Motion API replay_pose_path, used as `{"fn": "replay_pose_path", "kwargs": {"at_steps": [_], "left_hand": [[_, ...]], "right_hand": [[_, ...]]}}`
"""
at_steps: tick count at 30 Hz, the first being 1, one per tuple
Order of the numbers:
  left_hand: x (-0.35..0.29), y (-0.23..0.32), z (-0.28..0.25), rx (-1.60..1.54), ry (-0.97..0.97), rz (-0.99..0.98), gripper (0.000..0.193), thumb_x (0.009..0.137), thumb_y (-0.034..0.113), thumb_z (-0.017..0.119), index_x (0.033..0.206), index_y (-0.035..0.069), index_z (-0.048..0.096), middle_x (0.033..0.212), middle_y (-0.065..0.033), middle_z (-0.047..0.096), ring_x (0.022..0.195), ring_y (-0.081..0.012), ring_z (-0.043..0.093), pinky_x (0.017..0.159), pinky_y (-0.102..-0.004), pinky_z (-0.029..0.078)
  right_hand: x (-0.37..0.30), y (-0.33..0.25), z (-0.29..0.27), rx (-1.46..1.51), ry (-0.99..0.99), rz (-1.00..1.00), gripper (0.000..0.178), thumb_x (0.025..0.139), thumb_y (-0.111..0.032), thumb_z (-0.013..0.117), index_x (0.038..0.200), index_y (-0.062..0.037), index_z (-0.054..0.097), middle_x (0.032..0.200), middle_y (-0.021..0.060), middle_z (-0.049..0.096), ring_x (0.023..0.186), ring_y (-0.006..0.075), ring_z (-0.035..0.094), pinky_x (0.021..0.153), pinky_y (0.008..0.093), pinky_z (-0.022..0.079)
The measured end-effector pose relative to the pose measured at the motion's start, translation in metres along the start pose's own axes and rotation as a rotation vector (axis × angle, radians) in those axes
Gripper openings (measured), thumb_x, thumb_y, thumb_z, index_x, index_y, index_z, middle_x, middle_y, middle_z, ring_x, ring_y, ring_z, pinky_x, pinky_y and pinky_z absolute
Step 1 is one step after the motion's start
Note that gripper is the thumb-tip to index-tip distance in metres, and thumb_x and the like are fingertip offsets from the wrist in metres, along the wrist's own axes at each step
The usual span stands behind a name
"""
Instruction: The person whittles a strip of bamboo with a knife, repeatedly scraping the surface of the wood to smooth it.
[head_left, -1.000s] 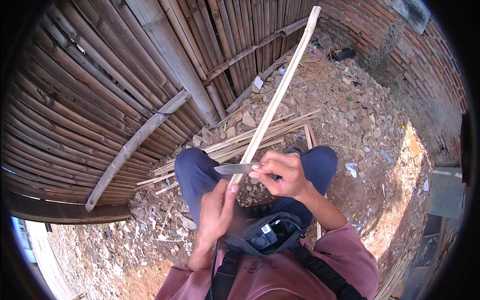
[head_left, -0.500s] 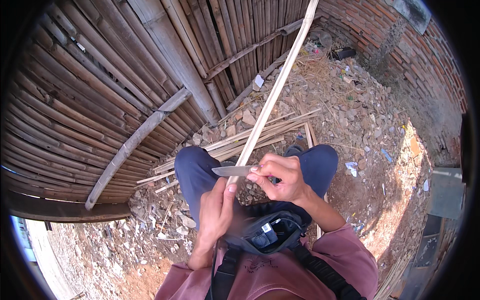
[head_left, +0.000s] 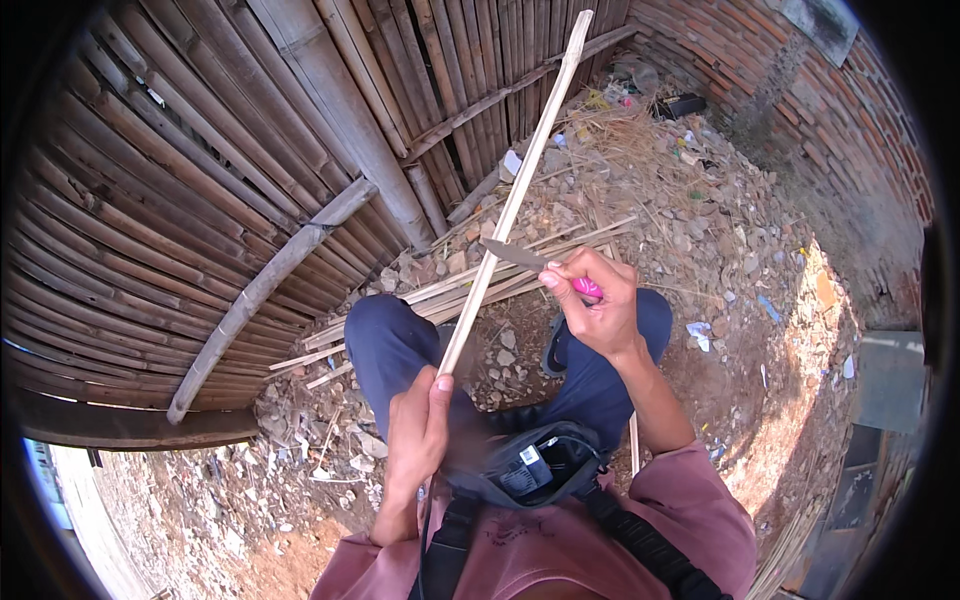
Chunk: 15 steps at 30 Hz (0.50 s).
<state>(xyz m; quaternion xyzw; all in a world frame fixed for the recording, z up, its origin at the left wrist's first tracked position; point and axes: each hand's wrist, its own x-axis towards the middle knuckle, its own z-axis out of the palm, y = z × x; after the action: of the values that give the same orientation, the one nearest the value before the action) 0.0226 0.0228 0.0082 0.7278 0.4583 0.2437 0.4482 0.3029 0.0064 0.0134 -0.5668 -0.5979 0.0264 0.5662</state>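
My left hand [head_left: 418,430] is closed round the lower end of a long pale bamboo strip [head_left: 511,212], thumb lying along it. The strip slants up and away to the right, past my knees. In my right hand [head_left: 604,300] is a knife [head_left: 518,254] with a pink handle, its fingers wrapped round the handle. The blade points left and lies against or just over the strip, around its middle; I cannot tell whether it touches.
Several split bamboo strips [head_left: 440,298] lie on the rubble ground beyond my knees. A bamboo slat wall [head_left: 200,190] rises at the left, a brick wall [head_left: 860,130] at the far right. An open black bag [head_left: 535,465] sits at my waist.
My right hand has moved the knife away from my left hand, farther up the strip. The strip's far end has come down into view, and my left hand has shifted slightly nearer me.
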Motion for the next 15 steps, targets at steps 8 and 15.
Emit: {"fn": "replay_pose_path", "kwargs": {"at_steps": [8,15], "left_hand": [[0.0,0.008,0.001,-0.037,-0.021,-0.017,0.034,0.109,0.029,0.059,0.092,-0.001,0.06,0.058,-0.0127,0.05,0.052,-0.0216,0.048,0.053,-0.0395,0.04],[0.004,0.001,0.002,-0.051,-0.091,0.034,0.034,0.105,0.03,0.066,0.09,0.001,0.06,0.057,-0.0103,0.05,0.05,-0.02,0.048,0.052,-0.0382,0.039]], "right_hand": [[-0.013,-0.001,0.01,0.048,-0.13,-0.118,0.016,0.086,-0.004,0.084,0.083,-0.0016,0.068,0.075,0.0093,0.069,0.062,0.0182,0.067,0.054,0.0296,0.05],[-0.015,-0.01,0.011,0.122,-0.168,-0.185,0.017,0.084,-0.005,0.085,0.082,-0.003,0.069,0.074,0.0097,0.068,0.06,0.018,0.068,0.051,0.0284,0.05]]}}
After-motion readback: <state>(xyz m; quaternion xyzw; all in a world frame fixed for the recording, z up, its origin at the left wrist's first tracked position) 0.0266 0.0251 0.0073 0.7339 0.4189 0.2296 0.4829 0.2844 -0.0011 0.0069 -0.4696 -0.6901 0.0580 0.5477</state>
